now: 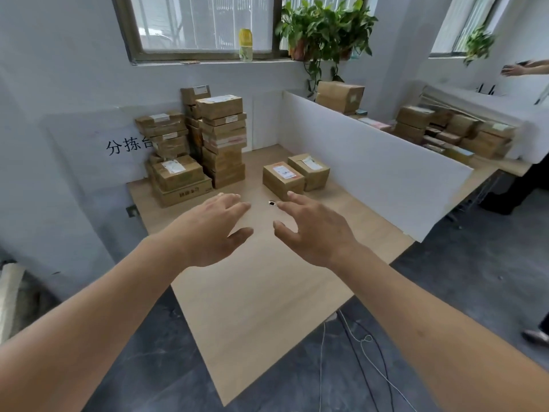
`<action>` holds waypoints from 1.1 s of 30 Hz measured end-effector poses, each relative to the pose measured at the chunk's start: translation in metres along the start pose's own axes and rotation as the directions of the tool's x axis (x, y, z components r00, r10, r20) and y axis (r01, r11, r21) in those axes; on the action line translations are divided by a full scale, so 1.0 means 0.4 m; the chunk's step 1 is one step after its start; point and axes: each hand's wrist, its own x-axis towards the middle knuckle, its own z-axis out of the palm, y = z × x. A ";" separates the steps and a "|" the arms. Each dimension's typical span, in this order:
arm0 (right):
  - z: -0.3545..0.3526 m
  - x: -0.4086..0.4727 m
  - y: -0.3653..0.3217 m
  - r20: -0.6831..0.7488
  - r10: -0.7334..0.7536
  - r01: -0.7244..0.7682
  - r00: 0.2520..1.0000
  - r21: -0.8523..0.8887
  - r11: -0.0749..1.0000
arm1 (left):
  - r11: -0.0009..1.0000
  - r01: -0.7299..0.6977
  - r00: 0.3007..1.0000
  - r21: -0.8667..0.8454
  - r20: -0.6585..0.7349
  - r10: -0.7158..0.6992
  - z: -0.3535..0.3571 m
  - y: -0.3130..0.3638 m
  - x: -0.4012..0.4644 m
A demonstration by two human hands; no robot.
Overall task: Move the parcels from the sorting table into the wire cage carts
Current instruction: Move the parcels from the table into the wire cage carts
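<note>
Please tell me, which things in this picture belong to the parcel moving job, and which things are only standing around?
Belong to the job:
- two small parcels side by side
- stacked parcels at the table's back left
- sorting table
- left hand and right hand, both open, holding nothing

Only standing around:
- yellow-capped bottle on the windowsill
- potted plant
- white divider board
- boxes beyond the divider

Pale grey walls (59, 69), dark marbled floor (475, 278), daylit window (208, 22), potted plant (323, 28) on sill

Left hand (212, 230) and right hand (313, 230) spread above sorting table (261, 292), holding nothing, two small parcels (295, 175) (side by side) just beyond
</note>
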 end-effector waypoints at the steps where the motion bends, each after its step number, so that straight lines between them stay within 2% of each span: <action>1: 0.001 0.008 0.012 0.002 0.000 0.000 1.000 0.002 1.000 | 1.000 0.002 1.000 0.004 0.003 -0.002 -0.001 0.009 0.011; 7: 0.027 0.076 0.051 0.014 0.002 -0.002 1.000 0.010 1.000 | 1.000 -0.020 1.000 0.015 0.009 0.020 0.004 0.010 0.100; 16: 0.043 0.121 0.127 0.090 0.089 -0.085 0.992 -0.042 0.995 | 0.996 -0.082 0.997 0.022 0.013 0.081 0.042 0.013 0.223; 22: 0.047 0.184 0.202 0.120 0.118 -0.111 0.986 -0.062 0.992 | 0.997 -0.072 0.997 0.018 0.037 0.071 0.073 0.026 0.322; 26: 0.052 0.239 0.284 0.123 0.099 -0.093 0.987 -0.052 0.994 | 0.998 -0.055 0.997 0.027 0.060 0.053 0.089 0.041 0.407; 33: 0.081 0.379 0.516 0.164 0.032 -0.027 0.986 -0.038 0.999 | 1.000 0.011 1.000 0.028 0.018 -0.011 0.141 0.110 0.612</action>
